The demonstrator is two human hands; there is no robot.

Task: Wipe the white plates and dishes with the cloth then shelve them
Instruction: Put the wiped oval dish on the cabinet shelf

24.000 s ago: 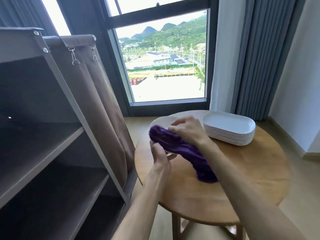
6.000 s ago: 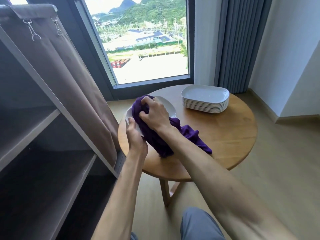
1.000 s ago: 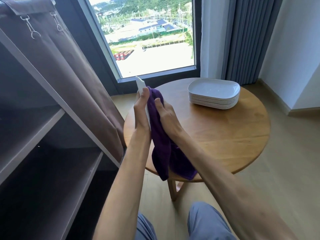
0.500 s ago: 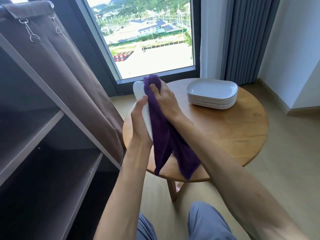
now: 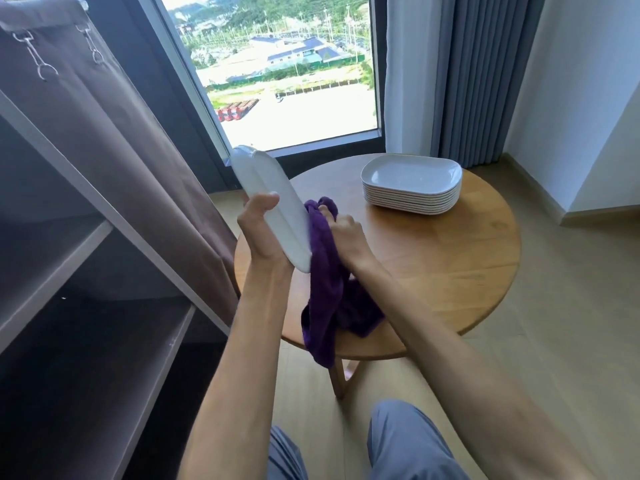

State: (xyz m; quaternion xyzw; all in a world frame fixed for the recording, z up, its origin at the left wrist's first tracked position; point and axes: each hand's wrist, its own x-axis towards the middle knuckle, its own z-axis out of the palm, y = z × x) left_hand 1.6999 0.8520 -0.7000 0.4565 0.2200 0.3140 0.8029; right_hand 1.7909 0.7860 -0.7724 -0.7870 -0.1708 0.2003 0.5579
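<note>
beside shelving, left hand grasps plate; right hand seemingly clutches cloth.

I count one white plate held up on edge, one stack of white plates on the one round tabletop, roughly eight or nine deep, one purple cloth, two hands, and two bare shelves at left.
</note>
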